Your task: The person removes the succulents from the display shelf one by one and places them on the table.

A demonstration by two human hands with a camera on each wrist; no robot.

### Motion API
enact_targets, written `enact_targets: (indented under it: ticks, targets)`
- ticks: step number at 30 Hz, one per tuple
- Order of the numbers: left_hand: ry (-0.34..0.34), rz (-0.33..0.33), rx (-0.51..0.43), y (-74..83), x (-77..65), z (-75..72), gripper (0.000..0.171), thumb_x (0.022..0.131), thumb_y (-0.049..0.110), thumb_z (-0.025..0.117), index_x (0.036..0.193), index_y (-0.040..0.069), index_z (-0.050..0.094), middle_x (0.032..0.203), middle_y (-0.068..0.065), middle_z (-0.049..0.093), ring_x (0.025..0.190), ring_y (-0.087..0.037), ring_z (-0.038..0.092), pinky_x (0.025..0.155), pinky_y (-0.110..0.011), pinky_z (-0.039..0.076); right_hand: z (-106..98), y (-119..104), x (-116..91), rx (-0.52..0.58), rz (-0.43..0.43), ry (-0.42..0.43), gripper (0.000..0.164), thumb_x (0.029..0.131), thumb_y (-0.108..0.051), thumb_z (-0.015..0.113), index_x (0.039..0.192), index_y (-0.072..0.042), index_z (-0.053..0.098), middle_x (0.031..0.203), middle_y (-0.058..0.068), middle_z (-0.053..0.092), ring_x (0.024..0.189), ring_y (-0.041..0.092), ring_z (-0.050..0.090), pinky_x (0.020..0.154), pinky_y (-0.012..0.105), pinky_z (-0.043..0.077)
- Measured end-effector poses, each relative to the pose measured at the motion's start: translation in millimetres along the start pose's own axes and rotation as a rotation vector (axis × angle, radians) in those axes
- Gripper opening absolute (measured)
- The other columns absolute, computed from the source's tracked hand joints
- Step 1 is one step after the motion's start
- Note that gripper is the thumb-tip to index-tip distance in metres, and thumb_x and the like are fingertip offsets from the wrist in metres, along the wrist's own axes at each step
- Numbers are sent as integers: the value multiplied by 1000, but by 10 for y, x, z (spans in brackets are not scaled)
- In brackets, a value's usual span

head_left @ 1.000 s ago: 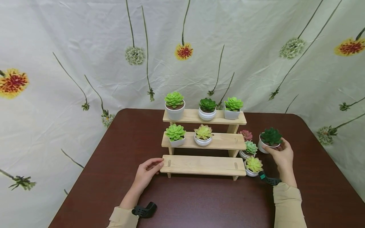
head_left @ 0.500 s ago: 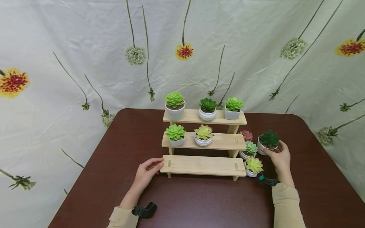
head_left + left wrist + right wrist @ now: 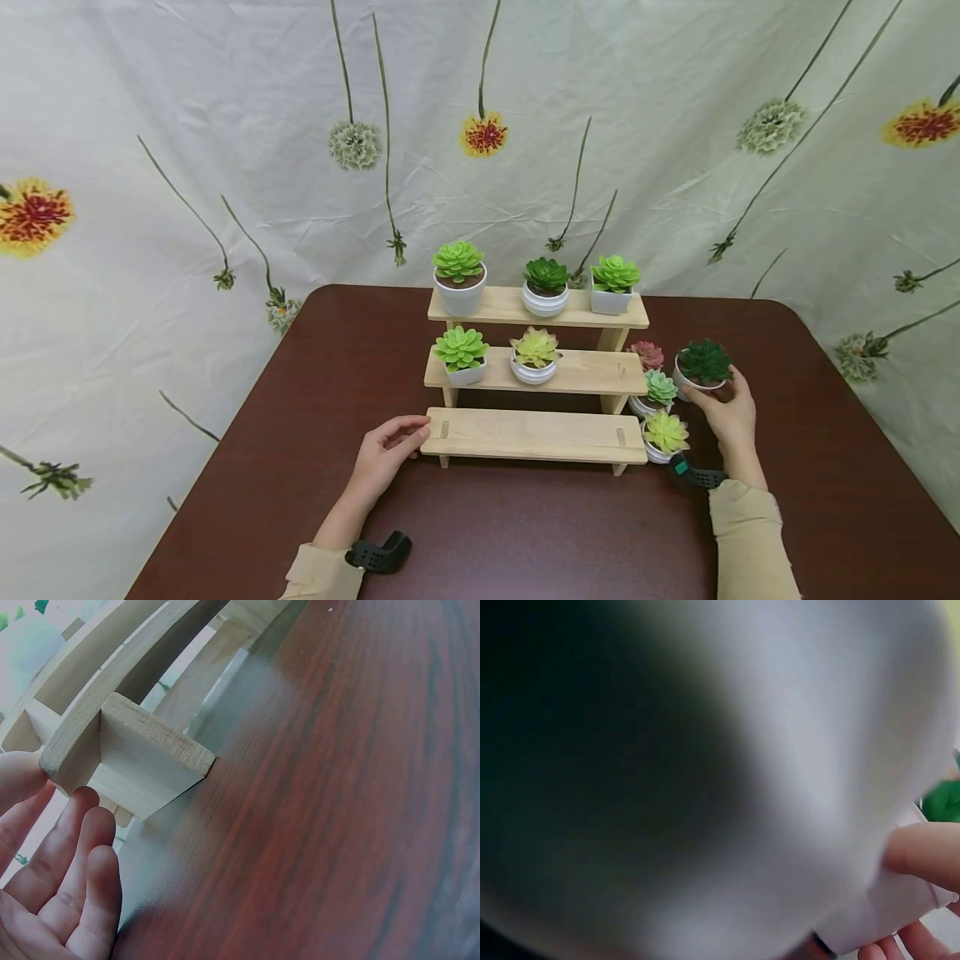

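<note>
My left hand (image 3: pixel 384 454) pinches the left end of the bottom step of a three-step wooden plant stand (image 3: pixel 536 434). In the left wrist view the thumb lies on top of the board (image 3: pixel 71 739), with the other fingers beneath and beside it. On the right, my right hand (image 3: pixel 731 417) grips the white pot of a dark green succulent (image 3: pixel 706 362), thumb on the near side and fingers round the far right. A blurred white pot (image 3: pixel 802 750) fills most of the right wrist view, and the gripped pot (image 3: pixel 885 911) shows at its lower right.
Beside the stand's right end are a red succulent (image 3: pixel 648 355), a pale green one (image 3: pixel 661 388) and a yellow-green one (image 3: pixel 666 432). Three potted succulents line the top step (image 3: pixel 504 305), and two more sit on the middle step (image 3: pixel 592 372). A floral cloth (image 3: pixel 285 100) hangs behind the table (image 3: pixel 360 350).
My right hand has shifted a little to the left with the dark green succulent, toward the stand. My left hand keeps its hold on the bottom step.
</note>
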State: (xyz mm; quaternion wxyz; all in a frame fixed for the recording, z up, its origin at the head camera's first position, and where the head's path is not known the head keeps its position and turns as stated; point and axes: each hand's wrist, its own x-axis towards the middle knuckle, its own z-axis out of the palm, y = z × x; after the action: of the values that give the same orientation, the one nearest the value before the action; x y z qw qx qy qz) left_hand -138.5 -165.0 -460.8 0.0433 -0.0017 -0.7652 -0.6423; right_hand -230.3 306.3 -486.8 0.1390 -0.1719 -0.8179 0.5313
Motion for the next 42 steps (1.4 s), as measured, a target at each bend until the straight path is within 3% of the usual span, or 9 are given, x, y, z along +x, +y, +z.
enact_targets:
  ticks: [6, 9, 15, 19, 23, 26, 29, 35, 42]
  targets:
    - [-2, 4, -1, 7, -3, -3, 21, 87, 2, 65, 106, -6, 66, 94, -17, 65, 68, -11, 58, 64, -27, 51, 51, 185, 120, 20, 31, 28, 79, 83, -33, 72, 143, -3, 30, 134, 19, 45, 115, 25, 50, 83, 19, 47]
    - [-3, 8, 3, 9, -1, -3, 21, 87, 2, 65, 106, -6, 66, 94, -17, 65, 68, -11, 58, 64, -28, 51, 33, 41, 30, 41, 74, 33, 71, 85, -28, 70, 137, 3, 35, 131, 22, 45, 113, 26, 49, 85, 24, 47]
    - [-5, 12, 5, 7, -1, -5, 21, 87, 2, 65, 106, -6, 66, 95, -17, 65, 68, -10, 58, 65, -28, 52, 36, -32, -22, 8, 96, 24, 67, 87, -41, 63, 134, 3, 41, 127, 18, 48, 107, 22, 49, 83, 25, 45]
    - [-6, 13, 5, 3, -2, -6, 21, 87, 3, 65, 107, -6, 66, 94, -17, 65, 68, -11, 58, 64, -28, 51, 7, -187, -127, 23, 82, -13, 67, 89, -38, 62, 134, 6, 40, 130, 25, 46, 113, 30, 47, 91, 33, 44]
    - [-5, 11, 2, 1, -4, -7, 21, 87, 2, 65, 106, -6, 66, 94, -17, 65, 68, -12, 59, 64, -28, 51, -44, -231, -146, 24, 47, -89, 71, 89, -40, 61, 137, 6, 38, 133, 27, 44, 108, 23, 51, 82, 17, 47]
    - [-5, 10, -2, 4, -8, -6, 21, 87, 2, 65, 106, -6, 66, 93, -16, 65, 68, -12, 59, 64, -27, 51, -107, -215, -103, 28, 34, -187, 75, 91, -40, 58, 141, 8, 30, 138, 30, 38, 113, 26, 50, 82, 17, 48]
    - [-5, 13, -3, 5, -10, -6, 21, 87, 2, 65, 106, -6, 66, 93, -16, 65, 68, -13, 59, 64, -27, 51, -159, -127, -2, -14, 25, -234, 81, 92, -46, 54, 144, 7, 24, 141, 30, 34, 118, 32, 48, 86, 25, 49]
    - [-2, 21, 1, 5, -7, -6, 21, 86, 2, 65, 106, -6, 66, 93, -16, 65, 68, -12, 59, 64, -29, 52, -171, 194, 294, -78, -2, -125, 87, 87, -58, 52, 149, -5, 21, 144, 21, 36, 118, 35, 49, 97, 50, 39]
    - [-2, 16, 6, 4, -9, -7, 21, 86, 2, 66, 106, -6, 66, 94, -16, 65, 69, -11, 58, 65, -30, 52, -182, 246, 407, -76, -67, -46, 82, 84, -61, 55, 150, -22, 24, 147, 7, 35, 128, 29, 40, 97, 53, 38]
